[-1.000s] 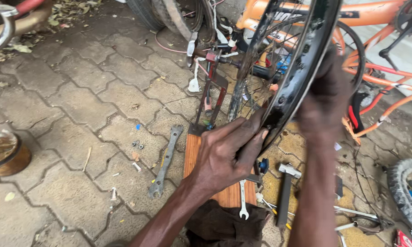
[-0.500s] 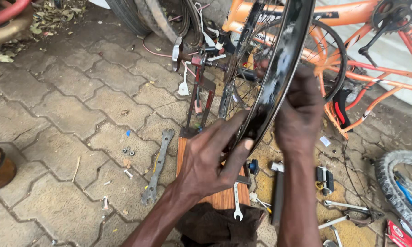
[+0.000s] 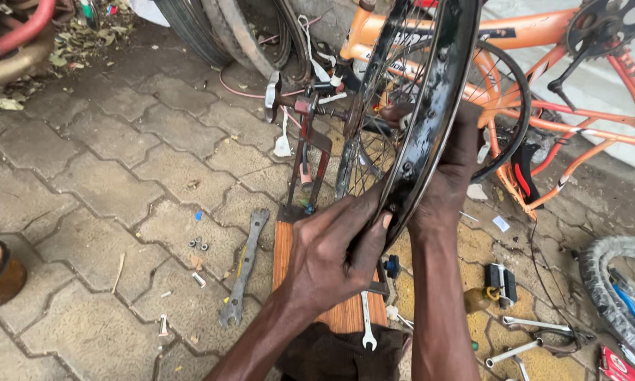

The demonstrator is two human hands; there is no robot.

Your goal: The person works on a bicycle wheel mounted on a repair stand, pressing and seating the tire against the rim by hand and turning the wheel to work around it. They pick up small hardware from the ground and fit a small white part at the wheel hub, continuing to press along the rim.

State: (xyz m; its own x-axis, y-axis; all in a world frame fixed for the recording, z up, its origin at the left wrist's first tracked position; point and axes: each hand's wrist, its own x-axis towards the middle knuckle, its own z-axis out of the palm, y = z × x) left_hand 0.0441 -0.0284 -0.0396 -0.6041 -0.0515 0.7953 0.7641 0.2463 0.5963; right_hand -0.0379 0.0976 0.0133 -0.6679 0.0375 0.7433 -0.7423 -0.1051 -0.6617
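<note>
A black bicycle wheel rim (image 3: 430, 106) with thin spokes stands upright on a red metal truing stand (image 3: 310, 152). My left hand (image 3: 331, 250) grips the rim's lower edge, thumb against the metal. My right hand (image 3: 453, 169) wraps the rim from the other side, a little higher. The stand's foot rests on a wooden board (image 3: 283, 254). The hub and axle sit behind the spokes.
A long flat spanner (image 3: 243, 268) lies on the paving left of the board, with small nuts (image 3: 199, 245) beside it. A small spanner (image 3: 367, 324) and other tools (image 3: 522, 342) lie near my arms. An orange bicycle frame (image 3: 543, 42) lies behind; tyres lean at the back.
My view has shifted, so the wheel and stand sit more centrally. Both hands keep hold of the rim; the left hand has slid slightly along its lower edge.
</note>
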